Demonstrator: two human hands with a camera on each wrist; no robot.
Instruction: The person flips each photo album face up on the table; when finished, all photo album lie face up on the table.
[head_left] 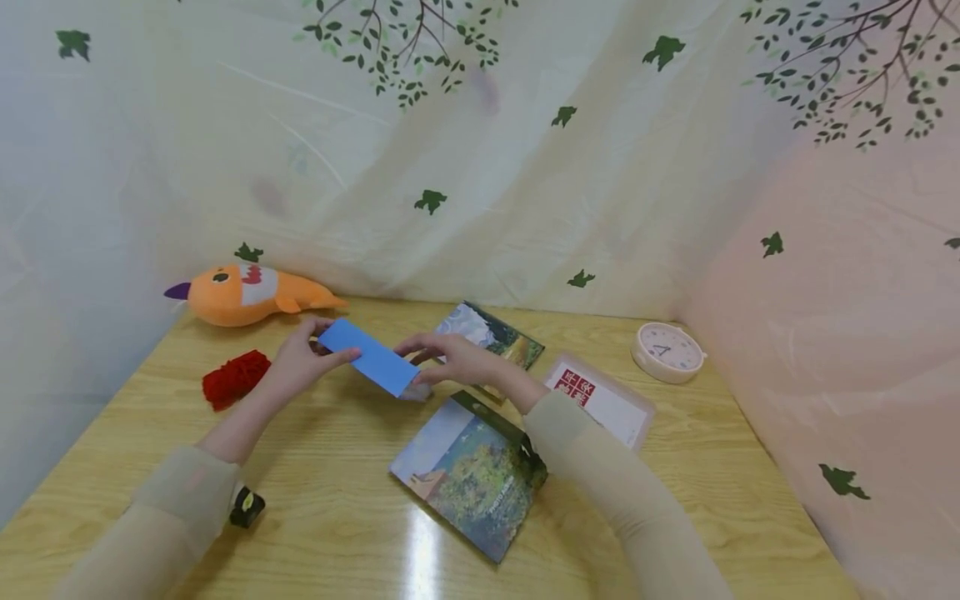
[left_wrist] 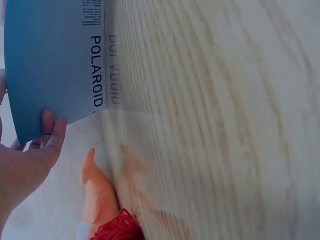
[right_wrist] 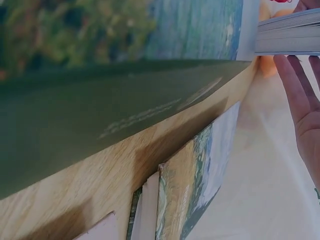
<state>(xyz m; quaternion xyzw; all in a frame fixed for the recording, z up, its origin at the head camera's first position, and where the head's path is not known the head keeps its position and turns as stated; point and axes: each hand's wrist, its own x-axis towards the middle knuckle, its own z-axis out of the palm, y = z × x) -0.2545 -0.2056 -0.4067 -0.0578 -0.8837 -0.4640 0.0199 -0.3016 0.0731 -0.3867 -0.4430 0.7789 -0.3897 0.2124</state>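
A small blue booklet [head_left: 372, 358] is held tilted above the middle of the table. My left hand [head_left: 300, 358] grips its left end, thumb on the near face and fingers behind. In the left wrist view the blue cover [left_wrist: 60, 55] carries the print "POLAROID", and its edge is close over the wood. My right hand [head_left: 457, 358] is at the other end, fingertips at the edge. The right wrist view shows its extended fingers [right_wrist: 295, 90] touching the cover below the page edges [right_wrist: 290, 37].
A large picture book [head_left: 472, 475] lies in front, another picture book [head_left: 487, 333] behind it. A white card with red characters [head_left: 600, 400] and a round clock [head_left: 667, 352] are on the right. Red yarn [head_left: 235, 379] and an orange plush toy [head_left: 247, 296] lie at left.
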